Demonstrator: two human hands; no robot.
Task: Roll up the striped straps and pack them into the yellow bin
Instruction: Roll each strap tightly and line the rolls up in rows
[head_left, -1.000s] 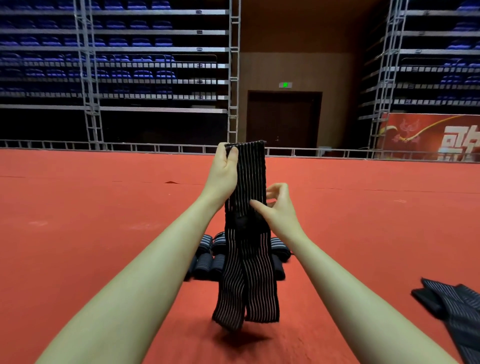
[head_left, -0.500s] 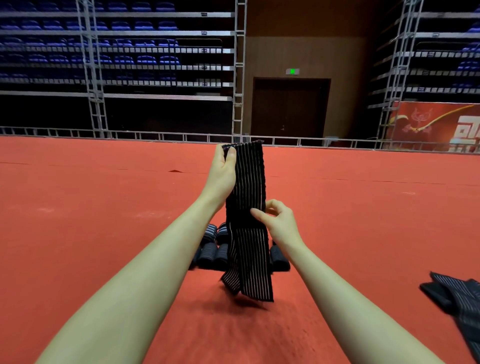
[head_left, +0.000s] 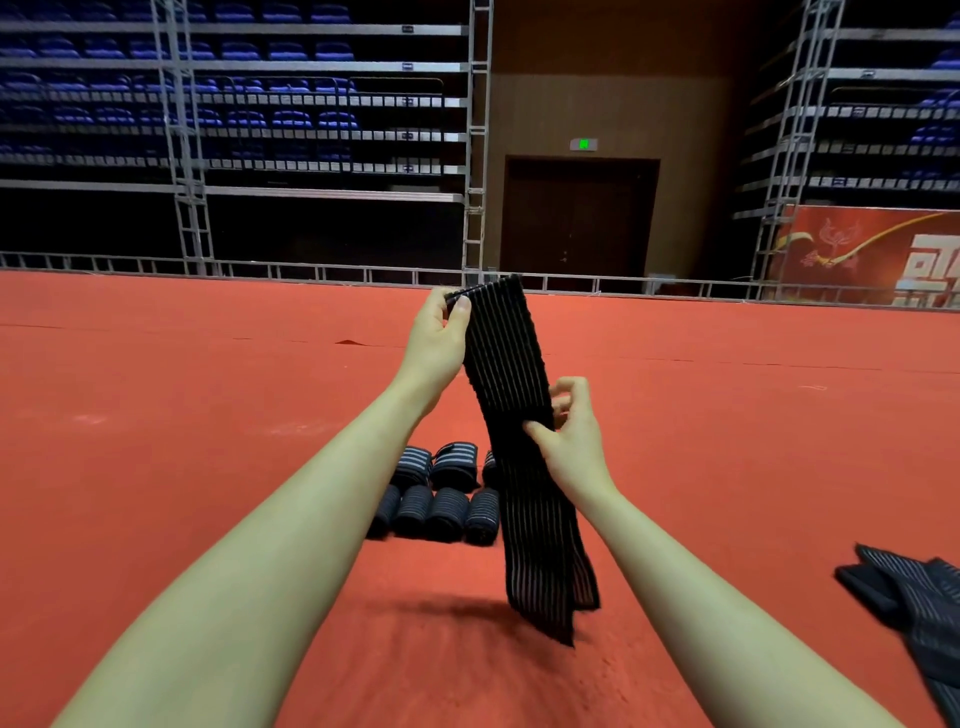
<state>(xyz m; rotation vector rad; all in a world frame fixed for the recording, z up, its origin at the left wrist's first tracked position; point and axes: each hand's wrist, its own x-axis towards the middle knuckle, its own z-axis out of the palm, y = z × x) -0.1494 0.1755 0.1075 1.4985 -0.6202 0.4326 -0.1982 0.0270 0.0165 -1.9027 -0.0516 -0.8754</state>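
Observation:
A black strap with thin pale stripes (head_left: 511, 364) hangs in the air in front of me, doubled over, its lower ends just above the red floor. My left hand (head_left: 436, 345) pinches its top left corner. My right hand (head_left: 569, 439) pinches its right edge about halfway down. Behind the strap, several rolled striped straps (head_left: 441, 491) lie in two rows on the floor. A loose heap of unrolled straps (head_left: 914, 597) lies at the right edge. No yellow bin is in view.
Red carpet floor (head_left: 182, 441) stretches all round. A low metal rail (head_left: 311, 273) borders it at the back, with scaffold stands, blue seats, a dark door and a red banner (head_left: 872, 254) beyond.
The strap's lower part has swung to the right and its hanging ends have drawn up shorter. My right hand has slid down the strap's right edge. My left hand keeps hold of the top.

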